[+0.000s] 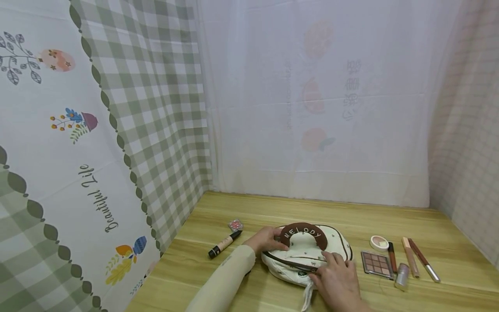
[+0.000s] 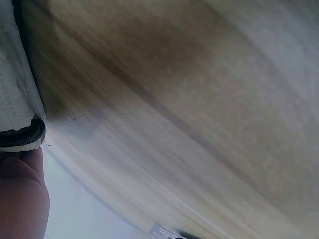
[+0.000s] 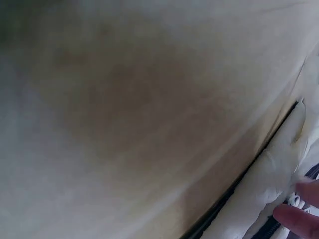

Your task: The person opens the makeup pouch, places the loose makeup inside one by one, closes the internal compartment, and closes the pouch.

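Note:
A white makeup bag (image 1: 280, 266) with dark piping and a brown "MELODY" handle (image 1: 304, 227) sits on the wooden table. My left hand (image 1: 269, 240) holds the bag's left side, its fingers by the handle's left end. In the left wrist view, part of that hand (image 2: 22, 199) lies against the bag's dark zipper edge (image 2: 25, 135). At the front right, my right hand (image 1: 337, 277) pinches the zipper pull (image 3: 294, 200), seen between thumb and finger in the right wrist view. A whitish strap (image 1: 307, 297) hangs from the bag's front. The bag's inside is hidden.
To the left lie a black-capped tube (image 1: 225, 244) and a small reddish square case (image 1: 235, 225). On the right are an eyeshadow palette (image 1: 377, 264), round compact (image 1: 379, 243), dark-capped tube (image 1: 391, 256), silvery tube (image 1: 402, 276), pinkish tube (image 1: 410, 256) and brown pencil (image 1: 425, 260).

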Motion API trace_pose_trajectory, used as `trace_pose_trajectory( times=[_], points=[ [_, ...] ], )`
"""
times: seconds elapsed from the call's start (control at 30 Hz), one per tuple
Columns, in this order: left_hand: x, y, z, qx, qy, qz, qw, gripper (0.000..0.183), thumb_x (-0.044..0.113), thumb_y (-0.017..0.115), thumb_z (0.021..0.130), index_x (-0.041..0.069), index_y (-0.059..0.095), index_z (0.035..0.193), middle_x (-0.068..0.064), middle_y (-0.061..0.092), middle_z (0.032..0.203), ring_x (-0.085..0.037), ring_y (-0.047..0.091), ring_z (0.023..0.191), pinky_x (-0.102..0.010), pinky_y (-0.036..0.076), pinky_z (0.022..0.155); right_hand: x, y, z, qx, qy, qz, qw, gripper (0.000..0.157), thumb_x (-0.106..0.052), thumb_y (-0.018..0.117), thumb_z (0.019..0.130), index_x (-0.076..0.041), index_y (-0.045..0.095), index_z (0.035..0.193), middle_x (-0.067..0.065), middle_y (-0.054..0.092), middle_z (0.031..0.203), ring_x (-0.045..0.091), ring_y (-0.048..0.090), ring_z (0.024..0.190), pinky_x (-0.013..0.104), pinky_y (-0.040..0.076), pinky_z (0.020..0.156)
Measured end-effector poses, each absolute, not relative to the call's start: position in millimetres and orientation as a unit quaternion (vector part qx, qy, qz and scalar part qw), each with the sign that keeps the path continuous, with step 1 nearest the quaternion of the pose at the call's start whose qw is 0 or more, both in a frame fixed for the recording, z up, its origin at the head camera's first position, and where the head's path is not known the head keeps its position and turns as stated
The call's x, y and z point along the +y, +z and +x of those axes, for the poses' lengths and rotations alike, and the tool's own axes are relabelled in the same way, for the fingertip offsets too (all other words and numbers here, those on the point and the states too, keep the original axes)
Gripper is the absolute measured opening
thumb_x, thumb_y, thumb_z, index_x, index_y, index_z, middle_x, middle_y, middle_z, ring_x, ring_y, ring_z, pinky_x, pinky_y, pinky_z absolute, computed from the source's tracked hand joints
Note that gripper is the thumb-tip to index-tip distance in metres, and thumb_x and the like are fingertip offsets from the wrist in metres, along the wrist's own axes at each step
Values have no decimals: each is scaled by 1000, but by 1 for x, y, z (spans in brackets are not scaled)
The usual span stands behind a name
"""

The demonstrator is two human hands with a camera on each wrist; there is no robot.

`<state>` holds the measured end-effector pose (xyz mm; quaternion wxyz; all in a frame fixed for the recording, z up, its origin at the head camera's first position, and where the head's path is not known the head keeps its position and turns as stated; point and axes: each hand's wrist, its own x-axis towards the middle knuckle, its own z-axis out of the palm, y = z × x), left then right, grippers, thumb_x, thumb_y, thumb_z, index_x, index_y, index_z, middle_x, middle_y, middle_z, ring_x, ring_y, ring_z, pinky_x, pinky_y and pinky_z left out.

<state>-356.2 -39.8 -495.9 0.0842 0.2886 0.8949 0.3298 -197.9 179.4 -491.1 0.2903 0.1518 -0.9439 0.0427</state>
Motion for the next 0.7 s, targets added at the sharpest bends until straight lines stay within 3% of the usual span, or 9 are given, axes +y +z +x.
trace_pose_trajectory(
  times=[0.1, 0.3, 0.53, 0.7],
  points=[
    [-40, -497, -356, 895, 330, 289, 85, 22, 29, 84, 81, 23, 78, 101, 13, 70, 111, -6, 60, 107, -24, 47, 92, 179, -492, -199, -948, 48, 148, 277, 26, -38, 83, 75, -18, 69, 66, 20, 61, 127, 39, 53, 115, 52, 39, 78],
    [-41, -496, -355, 898, 325, 282, 88, 22, 31, 84, 81, 24, 77, 101, 13, 71, 109, -7, 60, 107, -26, 48, 91, 176, -492, -199, -958, 53, 137, 247, 22, -33, 83, 75, -19, 69, 66, 22, 58, 132, 43, 46, 126, 66, 37, 91],
    [-41, -496, -355, 898, 328, 278, 89, 25, 31, 84, 81, 25, 77, 103, 14, 71, 108, -6, 60, 106, -25, 47, 92, 179, -489, -198, -950, 74, 146, 265, 19, -25, 84, 70, -24, 68, 62, 19, 62, 126, 42, 49, 123, 67, 37, 92],
    [-40, -495, -355, 897, 334, 275, 88, 21, 29, 85, 80, 24, 78, 100, 14, 71, 106, -5, 60, 105, -25, 46, 92, 186, -482, -197, -957, 75, 138, 242, 19, -24, 83, 69, -26, 66, 61, 18, 63, 125, 42, 50, 123, 67, 34, 96]
  ],
)
